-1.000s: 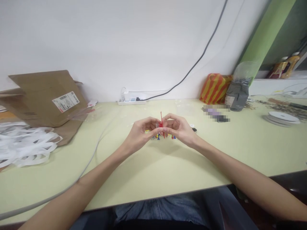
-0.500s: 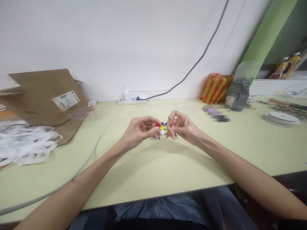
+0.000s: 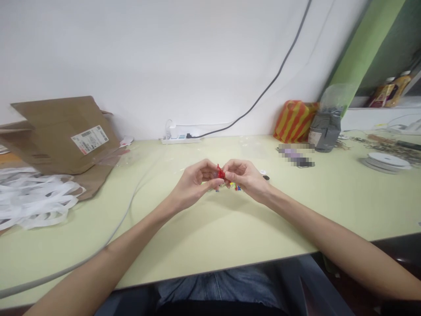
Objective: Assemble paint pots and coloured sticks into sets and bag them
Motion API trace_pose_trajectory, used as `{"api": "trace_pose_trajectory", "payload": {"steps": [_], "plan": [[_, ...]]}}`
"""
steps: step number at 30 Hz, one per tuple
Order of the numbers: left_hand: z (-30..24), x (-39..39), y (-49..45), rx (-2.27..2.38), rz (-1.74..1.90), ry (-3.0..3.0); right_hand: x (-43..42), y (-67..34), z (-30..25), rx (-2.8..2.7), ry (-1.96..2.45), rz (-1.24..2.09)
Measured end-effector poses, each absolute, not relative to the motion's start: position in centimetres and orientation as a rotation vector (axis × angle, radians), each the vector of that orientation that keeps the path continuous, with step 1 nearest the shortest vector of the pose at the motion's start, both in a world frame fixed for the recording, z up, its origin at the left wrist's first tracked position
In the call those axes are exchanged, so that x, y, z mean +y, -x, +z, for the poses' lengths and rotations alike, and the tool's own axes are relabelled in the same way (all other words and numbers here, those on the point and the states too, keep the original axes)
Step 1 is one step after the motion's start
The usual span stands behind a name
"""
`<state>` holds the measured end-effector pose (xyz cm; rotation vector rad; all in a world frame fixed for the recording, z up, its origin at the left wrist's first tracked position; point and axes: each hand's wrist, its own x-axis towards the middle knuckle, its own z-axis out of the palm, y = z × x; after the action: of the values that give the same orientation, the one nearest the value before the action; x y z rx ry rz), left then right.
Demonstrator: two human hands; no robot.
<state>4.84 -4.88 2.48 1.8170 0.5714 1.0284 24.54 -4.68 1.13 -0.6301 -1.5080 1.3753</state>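
Observation:
My left hand (image 3: 200,181) is closed in a pinch on a small bright red piece (image 3: 221,173), whose exact kind I cannot make out. From the other side, the thumb and fingers of my right hand (image 3: 244,176) also grip the red piece. Something small and clear shows between the left fingers, partly hidden. Behind and below the fingertips lie several small coloured pieces (image 3: 237,187) in yellow, blue and red, mostly covered by the hands. A white disc (image 3: 262,172) and a black disc (image 3: 266,177) rest just right of my right hand.
An opened cardboard box (image 3: 59,136) and a heap of white strips (image 3: 36,199) stand at left. A grey cable (image 3: 121,219) crosses the table. Against the wall are a power strip (image 3: 180,139), a striped bag (image 3: 292,123) and a grey bag (image 3: 325,131). White spools (image 3: 388,161) lie right.
My right hand has come left and lower to meet the left at the red piece. The red strand across its fingers no longer shows there. The white and black discs now show beside it.

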Motion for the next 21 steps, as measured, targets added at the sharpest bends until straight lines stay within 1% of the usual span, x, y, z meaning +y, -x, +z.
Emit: {"api": "trace_pose_trajectory", "payload": {"steps": [3,11,17,21], "plan": [[2.37,-4.84,-4.81,0.577,1.037,-1.821,-4.86,-24.30,1.24,-1.470,0.696,1.365],[1.94,-5.13,-4.91,0.614,1.073,-1.940,-5.13,-24.47,1.58,-1.492,0.739,1.499],[2.05,-5.35,-5.04,0.629,1.076,-1.963,-5.13,-24.09,1.70,-1.532,0.726,1.391],[2.13,-5.09,-4.91,0.679,1.167,-1.893,-5.13,-23.84,1.80,-1.551,0.659,1.209]]}}
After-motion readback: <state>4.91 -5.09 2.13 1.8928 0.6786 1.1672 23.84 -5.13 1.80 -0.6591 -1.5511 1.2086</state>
